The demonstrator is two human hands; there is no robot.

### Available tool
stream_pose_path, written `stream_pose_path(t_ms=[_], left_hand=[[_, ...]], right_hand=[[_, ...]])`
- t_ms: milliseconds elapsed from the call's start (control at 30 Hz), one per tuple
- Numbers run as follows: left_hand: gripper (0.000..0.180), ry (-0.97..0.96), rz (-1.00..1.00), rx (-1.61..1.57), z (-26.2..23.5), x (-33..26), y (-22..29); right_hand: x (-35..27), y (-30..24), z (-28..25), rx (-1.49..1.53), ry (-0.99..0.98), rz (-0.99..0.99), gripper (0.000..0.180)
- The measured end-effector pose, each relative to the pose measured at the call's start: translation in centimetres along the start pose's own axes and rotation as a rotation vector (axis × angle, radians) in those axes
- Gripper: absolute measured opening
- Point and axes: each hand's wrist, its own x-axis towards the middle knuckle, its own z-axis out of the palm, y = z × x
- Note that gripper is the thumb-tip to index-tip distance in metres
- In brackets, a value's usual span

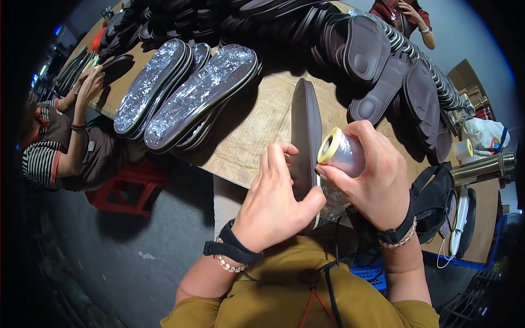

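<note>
A dark brown shoe sole [306, 126] stands on its edge in front of me, its toe end pointing away. Bent around its near part, my left hand [279, 199] has its fingers on the left face and its thumb at the near end. My right hand [377, 175] grips a roll of clear film [348, 154] with a yellow core, held close against the sole's right side. Some clear film shows below the roll, between my hands. To the left lie stacked soles wrapped in shiny clear film [202, 95].
Piles of dark soles [366, 49] crowd the far and right parts of the cardboard-covered table [251, 136]. A metal cylinder [481, 169] and a black bag [432, 191] are on the right. At left, a co-worker [60, 136] sits by a red stool [131, 186]; another person [404, 16] is at the far right.
</note>
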Motion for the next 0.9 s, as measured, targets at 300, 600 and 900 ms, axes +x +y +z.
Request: stream_pose_path(t_ms=[300, 600, 900], left_hand=[[0.083, -0.086, -0.004, -0.041, -0.5, 2.8, -0.6], [0.089, -0.141, 0.032, -0.130, 0.1, 2.4, -1.6], [0.089, -0.091, 0.064, -0.056, 0.4, 1.7, -1.1]], right_hand=[[0.8, 2.6, -0.1, 0.103, -0.074, -0.063, 0.054], [2.4, 5.6, -1.0, 0.380, -0.344, -0.133, 0.058], [2.7, 4.5, 0.9, 0.099, 0.069, -0.113, 0.055]])
